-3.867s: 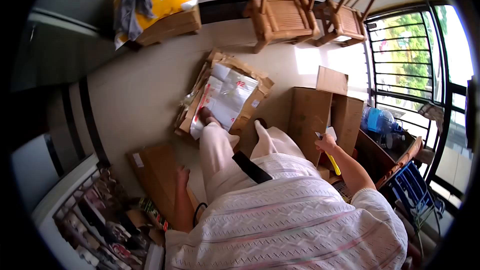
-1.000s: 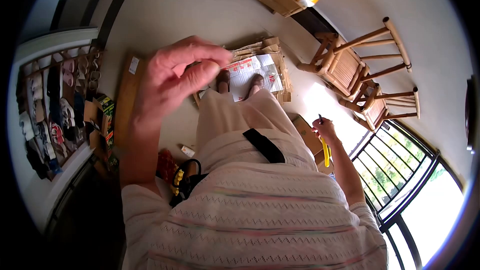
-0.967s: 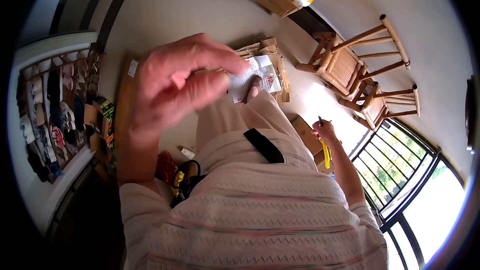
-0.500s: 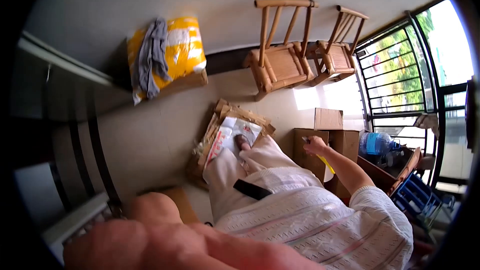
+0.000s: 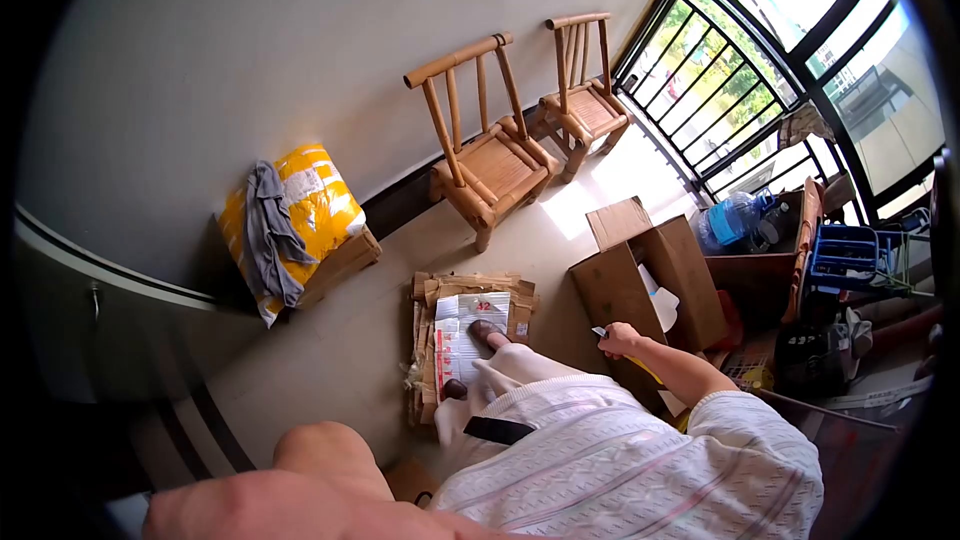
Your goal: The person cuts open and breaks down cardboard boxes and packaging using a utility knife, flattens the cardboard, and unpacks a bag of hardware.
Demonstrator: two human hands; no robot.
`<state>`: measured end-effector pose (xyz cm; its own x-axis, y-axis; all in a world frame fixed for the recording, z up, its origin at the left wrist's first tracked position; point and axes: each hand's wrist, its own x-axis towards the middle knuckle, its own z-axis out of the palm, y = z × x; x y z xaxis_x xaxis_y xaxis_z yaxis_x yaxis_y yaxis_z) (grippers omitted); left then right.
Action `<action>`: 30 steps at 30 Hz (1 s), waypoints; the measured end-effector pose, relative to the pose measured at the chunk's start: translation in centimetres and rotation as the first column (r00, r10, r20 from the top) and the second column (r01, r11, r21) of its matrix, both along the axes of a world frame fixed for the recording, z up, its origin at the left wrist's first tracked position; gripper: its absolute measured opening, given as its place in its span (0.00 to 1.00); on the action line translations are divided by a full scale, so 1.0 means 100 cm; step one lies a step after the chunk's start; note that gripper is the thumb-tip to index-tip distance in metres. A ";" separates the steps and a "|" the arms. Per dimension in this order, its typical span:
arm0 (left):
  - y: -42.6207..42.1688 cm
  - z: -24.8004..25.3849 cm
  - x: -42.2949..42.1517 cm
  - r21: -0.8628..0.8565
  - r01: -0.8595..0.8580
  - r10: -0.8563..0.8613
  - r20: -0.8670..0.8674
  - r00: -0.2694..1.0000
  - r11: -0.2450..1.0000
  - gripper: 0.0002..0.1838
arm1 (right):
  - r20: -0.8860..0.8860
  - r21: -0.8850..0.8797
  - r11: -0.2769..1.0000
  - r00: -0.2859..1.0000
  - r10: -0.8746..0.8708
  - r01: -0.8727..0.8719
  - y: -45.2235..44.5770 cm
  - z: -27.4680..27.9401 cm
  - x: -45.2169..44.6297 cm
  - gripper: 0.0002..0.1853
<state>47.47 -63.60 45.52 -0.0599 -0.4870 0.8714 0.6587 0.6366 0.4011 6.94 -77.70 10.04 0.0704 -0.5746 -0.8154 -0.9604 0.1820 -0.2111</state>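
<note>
My right hand [image 5: 622, 340] is closed around a yellow-handled knife [image 5: 647, 370], whose short tip pokes out past the fingers. It is beside an open cardboard box [image 5: 618, 292] in the view. My left hand [image 5: 270, 505] looms large and blurred at the bottom left, very close to the camera, with its fingers not clearly visible. Below me lies a stack of flattened cardboard [image 5: 424, 325] with a silvery-white printed sheet [image 5: 455, 315] on top. My shoes rest on this stack.
Two bamboo chairs [image 5: 507, 168] [image 5: 592, 108] stand along the wall. At left, a yellow parcel [image 5: 335, 202] with a grey cloth [image 5: 268, 230] sits on a wooden stool. Plastic bottles [image 5: 735, 218] and a blue folded frame [image 5: 850, 258] are at right, by the railing [image 5: 710, 75].
The view has swung up toward the wall and railing. My left hand has come from above the floor to right by the camera. My right hand still holds the knife.
</note>
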 end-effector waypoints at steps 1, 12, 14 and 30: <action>0.004 0.000 -0.001 -0.008 0.003 -0.003 -0.003 1.000 1.000 0.06 | -0.001 -0.018 1.000 1.000 -0.023 0.023 0.006 0.002 0.002 0.11; 0.040 0.002 -0.001 -0.023 -0.033 0.033 -0.037 0.999 0.999 0.06 | -0.002 -0.049 0.998 0.999 -0.045 0.045 0.049 0.002 0.000 0.10; 0.048 0.002 0.000 -0.020 -0.054 0.054 -0.038 0.998 0.998 0.06 | -0.012 -0.029 0.998 0.999 -0.048 0.048 0.054 -0.004 -0.005 0.11; 0.054 -0.103 0.056 0.555 -0.293 0.270 0.126 0.955 0.778 0.05 | -0.073 0.012 0.992 0.989 -0.127 0.129 0.089 -0.003 -0.001 0.09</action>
